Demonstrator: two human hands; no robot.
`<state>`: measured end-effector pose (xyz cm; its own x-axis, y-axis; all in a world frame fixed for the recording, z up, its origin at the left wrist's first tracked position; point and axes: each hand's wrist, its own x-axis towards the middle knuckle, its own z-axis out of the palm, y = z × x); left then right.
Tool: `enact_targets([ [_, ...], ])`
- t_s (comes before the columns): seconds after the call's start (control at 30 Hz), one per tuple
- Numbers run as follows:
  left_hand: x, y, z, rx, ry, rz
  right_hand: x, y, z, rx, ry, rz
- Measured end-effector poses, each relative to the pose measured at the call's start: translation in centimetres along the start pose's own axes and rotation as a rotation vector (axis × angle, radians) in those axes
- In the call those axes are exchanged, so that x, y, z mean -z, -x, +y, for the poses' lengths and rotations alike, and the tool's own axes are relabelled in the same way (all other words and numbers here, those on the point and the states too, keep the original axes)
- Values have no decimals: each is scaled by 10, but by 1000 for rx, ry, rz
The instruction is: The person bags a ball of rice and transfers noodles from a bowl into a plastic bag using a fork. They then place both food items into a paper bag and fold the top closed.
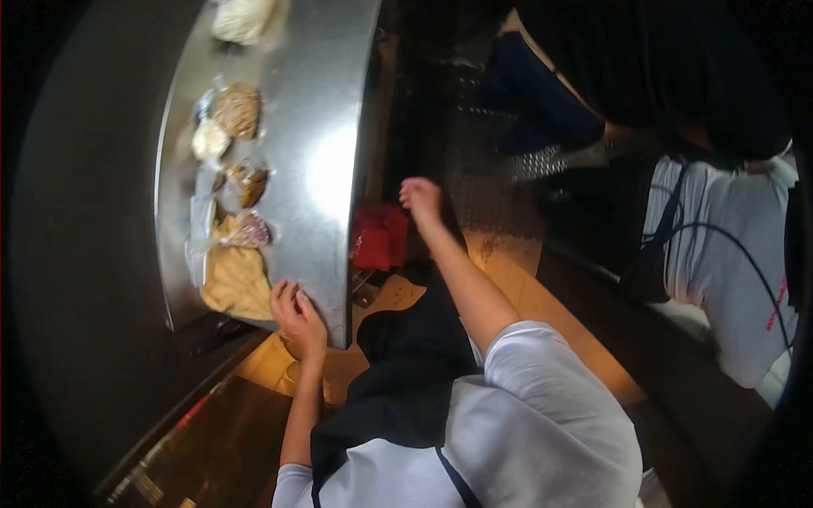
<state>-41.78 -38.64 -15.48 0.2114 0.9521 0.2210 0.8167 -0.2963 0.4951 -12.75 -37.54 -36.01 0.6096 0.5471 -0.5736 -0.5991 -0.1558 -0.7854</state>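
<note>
Near the end of the metal table (309, 127), my left hand (298, 320) rests with its fingers slightly apart beside a folded yellow cloth (235, 284). It holds nothing that I can see. My right hand (421, 201) hangs in the air off the table's long edge, its fingers curled in and nothing visible in them. Beyond the cloth lie a clear bag with purplish contents (247, 229), a bag with brown contents (248, 182), a small white bundle (211, 140) and a bag of tan, grainy food (237, 110).
A white bag (242, 19) lies at the table's far end. Below the table's long edge is a red object (379, 237). On the right stand people in dark clothes (652, 68) and in a light shirt (737, 254). Part of the floor is metal grating.
</note>
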Motion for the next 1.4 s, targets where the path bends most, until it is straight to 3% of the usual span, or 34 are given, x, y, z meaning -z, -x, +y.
enact_targets([
  [0.07, -1, 3, -3, 50, 34, -22, 1, 5, 67, -145, -9, -31],
  [0.13, -4, 3, -8, 9, -1, -36, -13, -7, 116, 14, 467, 16],
  [0.17, -4, 4, -9, 16, -22, -45, -24, -11, 113, -60, 543, -4],
  [0.3, -6, 6, -11, -9, -35, -38, -75, -65, 146, 47, 443, 43],
  [0.37, -7, 6, -14, -9, -27, -33, -90, -83, 143, 92, 526, 81],
  [0.47, -6, 5, -13, 21, -26, -53, -88, -105, 143, 96, 715, -219],
  [0.57, -6, 7, -19, 27, -25, -48, -87, -95, 124, 132, 831, -187],
  [0.67, -7, 6, -16, 60, -6, -38, -91, -84, 112, 203, 983, -58],
  [0.77, -4, 3, -11, 46, -37, -40, -81, -75, 100, 119, 1032, -58],
  [0.87, -4, 1, -11, 46, -38, -44, -73, -63, 94, 107, 972, 110],
  [0.97, -3, -1, -10, 28, -70, -50, -77, -51, 87, 368, 1004, 286],
  [1.07, -4, -4, -10, 21, -93, -45, -83, -69, 98, 795, 1118, -65],
  [1.13, -4, -3, -10, 27, -90, -40, -86, -78, 103, 896, 1410, -216],
  [1.23, -4, -2, -12, 54, -57, -45, -92, -108, 126, 1009, 1815, -336],
  [1.4, -5, -2, -12, 69, -63, -42, -109, -139, 162, 1004, 1867, -424],
])
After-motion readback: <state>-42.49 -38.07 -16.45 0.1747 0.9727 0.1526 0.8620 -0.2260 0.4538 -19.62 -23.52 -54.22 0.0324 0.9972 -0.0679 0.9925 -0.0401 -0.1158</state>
